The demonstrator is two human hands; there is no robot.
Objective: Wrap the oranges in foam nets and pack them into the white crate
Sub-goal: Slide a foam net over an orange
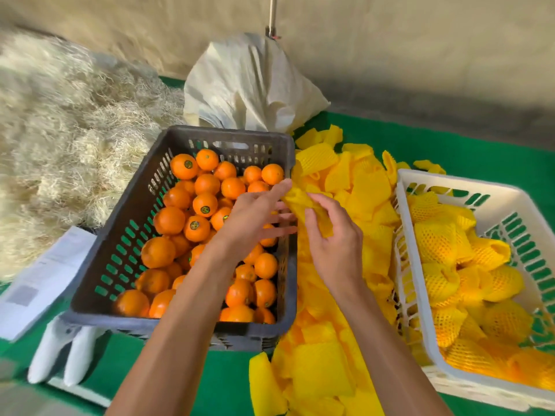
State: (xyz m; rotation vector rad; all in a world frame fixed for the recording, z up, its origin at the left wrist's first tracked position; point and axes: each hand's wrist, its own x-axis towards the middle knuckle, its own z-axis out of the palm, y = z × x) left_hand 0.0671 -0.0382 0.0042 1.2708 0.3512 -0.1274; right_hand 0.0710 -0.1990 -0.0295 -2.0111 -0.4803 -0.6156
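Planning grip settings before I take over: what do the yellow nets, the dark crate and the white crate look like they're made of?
Foam net held in both hands: soft, matte, mesh-cut foam, bending limp between the fingers. Dark crate: apparently rigid moulded plastic, dull and scuffed, with slotted walls. White crate: likely the same kind of plastic, smoother, with slotted walls.

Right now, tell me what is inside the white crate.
The white crate holds oranges already wrapped in yellow foam nets, piled across its floor. Green cloth shows through the wall slots. Whatever lies beneath the top wrapped ones is covered, and the near right corner is out of frame.
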